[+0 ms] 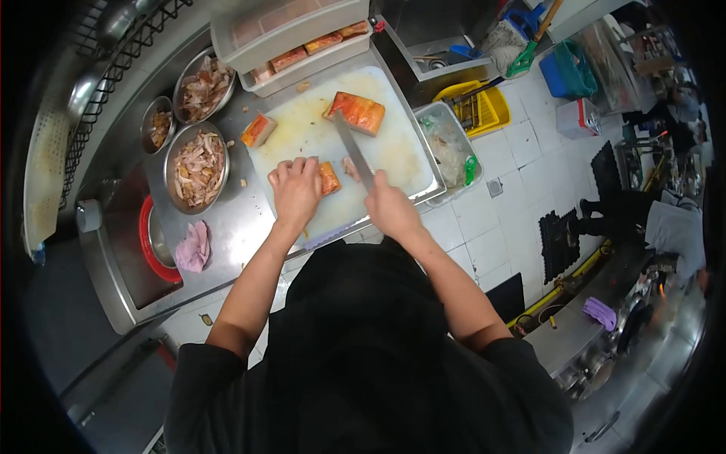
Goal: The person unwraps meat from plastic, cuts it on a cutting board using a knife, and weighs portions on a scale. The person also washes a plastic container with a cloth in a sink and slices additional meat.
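On a white cutting board, my left hand presses with bent fingers on a small block of orange-crusted meat. My right hand is wrapped round the handle of a knife, whose blade points up the board. The blade tip reaches a larger orange-red slab of meat. Between the small block and the blade lies a pale cut scrap. Another meat piece rests at the board's left edge.
Metal bowls of cut meat stand on the left, near a pink cloth and a red-rimmed basin. Plastic tubs stand behind the board. A bin with bags is at its right. A person stands far right.
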The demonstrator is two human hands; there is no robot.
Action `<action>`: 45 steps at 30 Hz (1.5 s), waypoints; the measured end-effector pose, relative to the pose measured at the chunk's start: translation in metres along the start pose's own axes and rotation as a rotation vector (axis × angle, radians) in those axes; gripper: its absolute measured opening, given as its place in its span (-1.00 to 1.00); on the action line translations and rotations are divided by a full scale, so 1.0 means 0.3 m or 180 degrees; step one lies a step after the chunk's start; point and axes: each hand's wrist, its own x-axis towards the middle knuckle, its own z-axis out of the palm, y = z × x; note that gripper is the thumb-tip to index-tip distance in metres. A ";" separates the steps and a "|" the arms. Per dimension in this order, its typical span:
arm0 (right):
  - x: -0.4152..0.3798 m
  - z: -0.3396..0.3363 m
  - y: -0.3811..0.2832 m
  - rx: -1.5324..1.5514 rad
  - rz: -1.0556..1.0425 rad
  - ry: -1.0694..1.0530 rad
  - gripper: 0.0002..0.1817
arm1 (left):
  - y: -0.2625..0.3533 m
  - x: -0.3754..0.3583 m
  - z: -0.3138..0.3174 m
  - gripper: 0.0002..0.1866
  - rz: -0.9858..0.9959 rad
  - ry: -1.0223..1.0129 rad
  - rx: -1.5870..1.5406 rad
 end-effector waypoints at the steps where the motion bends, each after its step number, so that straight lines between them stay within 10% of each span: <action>1: -0.028 -0.046 0.014 0.0102 -0.0096 0.0117 -0.66 | 0.006 0.009 -0.008 -0.78 0.0200 0.0271 0.0220; 12: -0.220 -0.152 0.300 0.0302 -0.0349 0.0769 -0.67 | 0.192 0.224 0.152 -0.83 0.1000 -0.1707 -0.0178; 19: -0.257 -0.132 0.279 0.0087 -0.0102 0.0533 -0.68 | 0.094 0.216 0.089 -0.56 -0.1424 -0.1618 -0.4125; 22: -0.246 -0.124 0.271 -0.0297 -0.0110 0.0537 -0.69 | 0.124 0.186 0.023 -0.53 -0.1318 -0.2207 -0.4106; 24: -0.235 -0.132 0.253 -0.0482 -0.0027 0.0456 -0.70 | 0.167 0.138 0.035 -0.55 -0.0290 -0.1741 -0.1733; 31: -0.195 -0.162 0.164 -0.1047 -0.0156 0.0016 -0.71 | 0.140 -0.016 -0.132 -0.40 0.0012 -0.0822 0.0411; 42: -0.034 -0.179 0.061 -0.1450 -0.0685 -0.0292 -0.76 | 0.026 0.076 -0.078 -0.52 0.0479 0.0018 0.0201; 45: -0.035 -0.181 0.090 -0.1523 -0.0471 -0.0238 -0.67 | 0.142 0.047 0.049 -0.59 0.0341 -0.1216 -0.1213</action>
